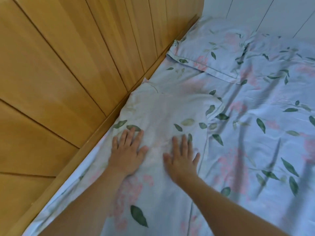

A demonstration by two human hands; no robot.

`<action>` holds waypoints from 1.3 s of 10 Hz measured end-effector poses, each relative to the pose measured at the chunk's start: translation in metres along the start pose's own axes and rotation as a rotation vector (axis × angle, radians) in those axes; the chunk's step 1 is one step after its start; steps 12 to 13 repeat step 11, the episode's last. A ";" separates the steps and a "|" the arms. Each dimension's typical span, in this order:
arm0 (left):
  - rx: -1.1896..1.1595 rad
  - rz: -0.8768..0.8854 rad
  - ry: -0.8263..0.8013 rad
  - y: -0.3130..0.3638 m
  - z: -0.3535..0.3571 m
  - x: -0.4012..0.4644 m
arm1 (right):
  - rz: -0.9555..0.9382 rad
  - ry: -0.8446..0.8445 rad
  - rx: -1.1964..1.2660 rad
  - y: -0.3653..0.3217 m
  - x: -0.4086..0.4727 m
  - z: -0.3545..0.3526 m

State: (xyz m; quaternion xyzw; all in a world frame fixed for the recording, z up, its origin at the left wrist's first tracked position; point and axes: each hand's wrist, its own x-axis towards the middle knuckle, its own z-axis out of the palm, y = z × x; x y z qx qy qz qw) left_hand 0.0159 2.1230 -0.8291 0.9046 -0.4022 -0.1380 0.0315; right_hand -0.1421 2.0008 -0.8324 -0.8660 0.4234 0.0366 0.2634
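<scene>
A pale blue pillow [170, 113] printed with green leaves and pink flowers lies on the bed, close to the wooden headboard. My left hand [127, 152] rests flat on its near left part, fingers spread and straight. My right hand [181, 159] lies flat on the pillow's near right part, fingers straight too. Both hands press the fabric and hold nothing. A second pillow [209, 53] in the same print lies farther along the headboard. The wrinkled duvet [255, 133], same print, covers the bed to the right.
The slatted wooden headboard [68, 65] fills the left side, with its rail running diagonally beside the pillows. A white wall or wardrobe panel [272, 12] stands beyond the bed at the top right.
</scene>
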 end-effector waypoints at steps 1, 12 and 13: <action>-0.262 -0.363 -0.002 -0.043 -0.006 -0.057 | 0.062 -0.180 0.004 -0.027 -0.057 0.021; -0.402 -0.411 -0.043 -0.120 -0.087 -0.218 | -0.264 -0.478 -0.474 -0.131 -0.211 -0.042; -0.402 -0.411 -0.043 -0.120 -0.087 -0.218 | -0.264 -0.478 -0.474 -0.131 -0.211 -0.042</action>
